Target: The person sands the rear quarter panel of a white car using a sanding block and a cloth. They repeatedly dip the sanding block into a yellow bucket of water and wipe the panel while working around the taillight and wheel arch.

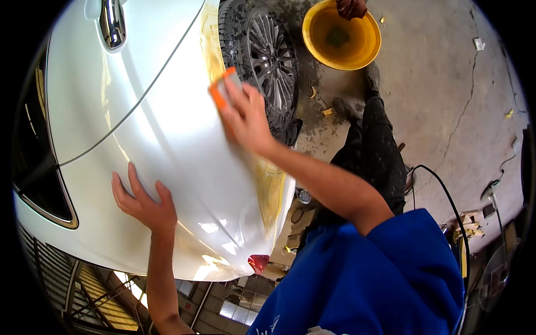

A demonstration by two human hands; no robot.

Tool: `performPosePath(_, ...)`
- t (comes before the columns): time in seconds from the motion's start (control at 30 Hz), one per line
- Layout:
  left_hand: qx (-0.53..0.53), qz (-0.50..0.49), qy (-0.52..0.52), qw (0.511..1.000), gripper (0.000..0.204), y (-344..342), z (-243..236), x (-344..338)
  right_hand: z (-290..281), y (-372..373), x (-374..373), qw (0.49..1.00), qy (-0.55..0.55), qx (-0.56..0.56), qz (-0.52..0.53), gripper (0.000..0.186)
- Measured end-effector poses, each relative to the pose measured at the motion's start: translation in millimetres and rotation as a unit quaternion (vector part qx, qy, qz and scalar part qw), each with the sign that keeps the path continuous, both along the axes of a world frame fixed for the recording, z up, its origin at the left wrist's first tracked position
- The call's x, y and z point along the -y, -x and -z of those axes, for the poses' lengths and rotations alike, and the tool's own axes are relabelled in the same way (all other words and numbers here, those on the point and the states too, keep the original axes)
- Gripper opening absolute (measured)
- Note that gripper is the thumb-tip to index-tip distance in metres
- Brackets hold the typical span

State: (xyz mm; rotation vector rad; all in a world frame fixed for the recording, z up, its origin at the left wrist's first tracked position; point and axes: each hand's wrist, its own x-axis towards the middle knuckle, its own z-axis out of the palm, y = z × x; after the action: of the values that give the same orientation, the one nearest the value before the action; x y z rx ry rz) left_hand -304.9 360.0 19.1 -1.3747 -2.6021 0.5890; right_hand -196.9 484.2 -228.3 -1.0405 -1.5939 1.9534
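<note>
A white car body panel (173, 128) fills the left and middle of the head view, with a yellowish strip (212, 33) along the wheel arch. My right hand (245, 117), slightly blurred, grips a grey and orange block (218, 92) on the panel's arch edge, beside the wheel (271, 61). Its fingers partly hide the block. My left hand (142, 201) rests on the panel lower left, fingers spread, with nothing held. A red tail light (258, 263) sits low at the rear corner, and a chrome door handle (113, 22) is at the top.
A yellow bucket (315, 33) with a dark brown cloth (350, 8) over its rim stands on the cracked concrete floor (446, 89) beyond the wheel. My legs (379, 145) are right of the car. A black hose (446, 190) loops near assorted clutter at far right.
</note>
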Motion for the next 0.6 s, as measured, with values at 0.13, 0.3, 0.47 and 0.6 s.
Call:
performPosePath(0.13, -0.001, -0.005, -0.002, 1.000, 0.065, 0, 0, -2, -9, 7, -7, 0.998, -0.033, 0.042, 0.020, 0.051)
performPosePath(0.3, -0.001, -0.006, 0.004, 1.000, 0.065, -2, -4, 1, -28, -70, 51, 0.987, -0.115, -0.056, -0.099, 0.054)
performPosePath(0.47, 0.000, -0.002, 0.002, 1.000, 0.067, -3, -1, 4, 5, -10, -6, 0.995, -0.047, -0.041, -0.077, 0.051)
performPosePath(0.6, 0.000, -0.008, 0.008, 1.000, 0.067, 0, -2, -2, -4, -38, 43, 0.999, -0.026, -0.022, -0.028, 0.054)
